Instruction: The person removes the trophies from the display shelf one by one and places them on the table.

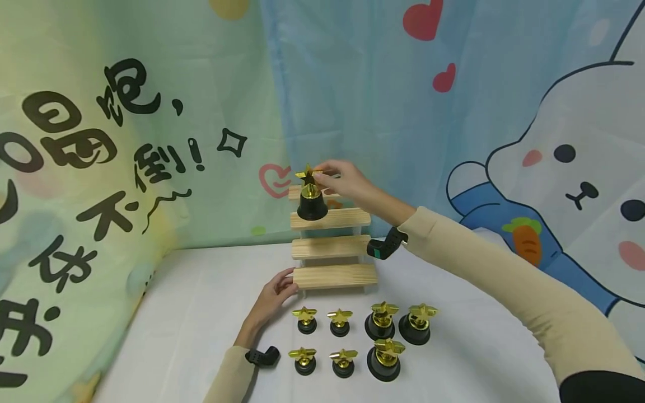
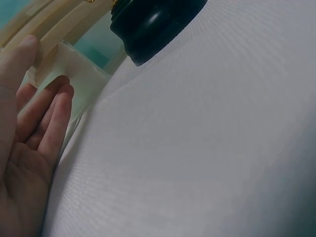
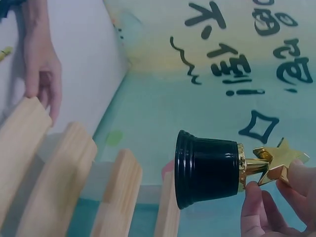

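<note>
In the head view my right hand [image 1: 342,178] pinches a star trophy [image 1: 312,204] by its gold star. The trophy is upright, its black base overlapping the upper slats of a stepped wooden display rack [image 1: 335,275]. The right wrist view shows the thumb and fingers on the star [image 3: 284,163], with the black base [image 3: 207,170] beside the slats. My left hand [image 1: 272,294] holds the left end of the lowest slat. In the left wrist view its thumb [image 2: 19,57] lies on the slat, with the fingers curved below it.
Four small star trophies, [image 1: 306,322] one among them, stand in two rows on the white tabletop [image 1: 196,313] before the rack. Three larger trophies [image 1: 384,361] stand to their right. A printed curtain [image 1: 353,84] hangs close behind the rack.
</note>
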`<move>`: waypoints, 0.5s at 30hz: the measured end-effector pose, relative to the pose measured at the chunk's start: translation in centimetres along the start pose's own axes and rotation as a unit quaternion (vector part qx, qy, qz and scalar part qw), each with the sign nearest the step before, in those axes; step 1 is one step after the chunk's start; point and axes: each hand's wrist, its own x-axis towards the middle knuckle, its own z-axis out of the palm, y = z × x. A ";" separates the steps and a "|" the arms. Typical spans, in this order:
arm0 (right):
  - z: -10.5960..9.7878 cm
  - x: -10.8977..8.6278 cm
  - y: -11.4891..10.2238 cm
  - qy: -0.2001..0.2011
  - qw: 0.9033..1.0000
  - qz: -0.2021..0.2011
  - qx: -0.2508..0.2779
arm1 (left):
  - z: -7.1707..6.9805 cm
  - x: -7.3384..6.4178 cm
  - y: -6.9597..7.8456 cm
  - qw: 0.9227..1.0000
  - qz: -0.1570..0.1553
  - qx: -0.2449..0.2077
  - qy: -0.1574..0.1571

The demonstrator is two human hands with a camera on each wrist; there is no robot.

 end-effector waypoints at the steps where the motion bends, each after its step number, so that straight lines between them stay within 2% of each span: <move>1: -0.1 -0.4 -0.1 -0.002 1.000 0.000 0.001 | -0.1 0.0 0.0 1.000 0.000 0.000 0.001; 7: -0.7 -2.5 0.0 -0.008 1.000 0.000 -0.003 | -0.3 0.0 0.1 1.000 -0.001 0.003 0.006; 15: -1.3 -6.1 0.3 -0.048 0.998 0.002 -0.030 | -0.2 -0.2 0.2 1.000 0.009 0.001 0.005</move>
